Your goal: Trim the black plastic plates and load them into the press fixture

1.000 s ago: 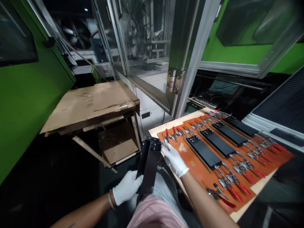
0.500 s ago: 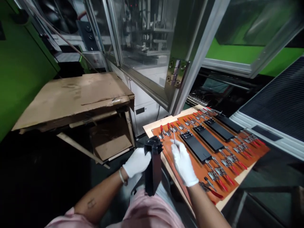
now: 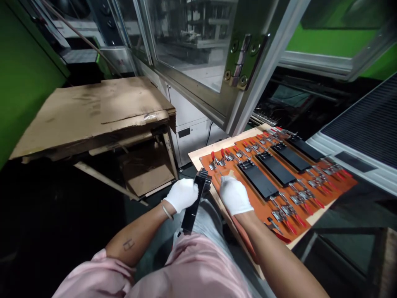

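Note:
My left hand [image 3: 182, 195], in a white glove, grips a long black plastic part [image 3: 194, 203] near its upper end. The part tilts in front of my lap, its ribbed end up. My right hand [image 3: 235, 195], also gloved, is closed above the left edge of the orange board [image 3: 226, 165], apart from the black part. Whatever its fingers hold is hidden. Just right of it, a flat black panel [image 3: 257, 180] lies on the board between toggle clamps [image 3: 287, 219] with red handles.
More black panels [image 3: 276, 169] lie in a row on the board. Above it juts a metal-framed glass door [image 3: 235, 103]. A cardboard-covered table [image 3: 93, 103] stands to the left. On the right is a grey ribbed panel [image 3: 366, 120].
My left hand has turned the black part so it leans, its lower end swinging left. My right hand has rolled over, and the thin light rod at its fingertips is no longer visible.

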`<action>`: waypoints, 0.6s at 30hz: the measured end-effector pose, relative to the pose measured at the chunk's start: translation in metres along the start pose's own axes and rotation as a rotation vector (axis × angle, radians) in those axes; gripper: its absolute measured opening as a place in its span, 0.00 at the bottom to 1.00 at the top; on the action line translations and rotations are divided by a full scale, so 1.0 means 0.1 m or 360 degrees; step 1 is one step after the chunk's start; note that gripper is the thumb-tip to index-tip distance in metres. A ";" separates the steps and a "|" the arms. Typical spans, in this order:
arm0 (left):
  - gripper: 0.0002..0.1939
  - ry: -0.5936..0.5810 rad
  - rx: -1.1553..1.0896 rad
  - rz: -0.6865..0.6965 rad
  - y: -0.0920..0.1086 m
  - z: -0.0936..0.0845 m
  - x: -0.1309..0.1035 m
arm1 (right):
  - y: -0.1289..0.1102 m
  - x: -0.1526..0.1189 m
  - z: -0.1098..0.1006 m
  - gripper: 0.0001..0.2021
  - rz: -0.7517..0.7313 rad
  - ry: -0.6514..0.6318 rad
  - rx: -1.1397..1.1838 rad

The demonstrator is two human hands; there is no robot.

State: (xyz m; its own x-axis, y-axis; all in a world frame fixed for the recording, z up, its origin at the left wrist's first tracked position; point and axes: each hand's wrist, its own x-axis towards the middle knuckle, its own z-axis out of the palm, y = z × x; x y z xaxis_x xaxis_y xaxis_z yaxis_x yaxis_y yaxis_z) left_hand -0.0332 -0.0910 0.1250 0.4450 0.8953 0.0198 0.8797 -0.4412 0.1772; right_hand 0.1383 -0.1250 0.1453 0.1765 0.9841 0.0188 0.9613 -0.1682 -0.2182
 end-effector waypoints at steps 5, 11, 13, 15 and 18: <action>0.18 -0.0045 0.0079 0.0002 -0.02 0.03 0.04 | 0.01 -0.19 -0.08 0.12 -0.0079 0.0073 0.0097; 0.18 -0.0084 0.0148 0.0091 0.09 0.04 0.10 | -0.16 -0.31 0.05 0.12 -0.0252 0.0024 0.0209; 0.19 -0.0092 0.0157 0.0111 0.12 0.03 0.11 | -0.17 -0.25 0.13 0.12 -0.0158 0.0054 0.0308; 0.19 -0.0098 0.0159 0.0108 0.14 0.03 0.12 | -0.18 -0.19 0.22 0.12 -0.0075 0.0068 0.0401; 0.18 -0.0119 0.0149 0.0099 0.13 0.07 0.13 | -0.20 -0.15 0.35 0.14 0.0023 0.0076 0.0475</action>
State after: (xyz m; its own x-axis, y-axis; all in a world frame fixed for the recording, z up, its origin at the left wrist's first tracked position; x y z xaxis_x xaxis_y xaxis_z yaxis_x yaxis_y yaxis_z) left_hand -0.0144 -0.0854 0.1209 0.5075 0.8604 -0.0463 0.8602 -0.5028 0.0852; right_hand 0.1089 -0.1346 0.1155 0.2060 0.9768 0.0580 0.8552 -0.1509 -0.4959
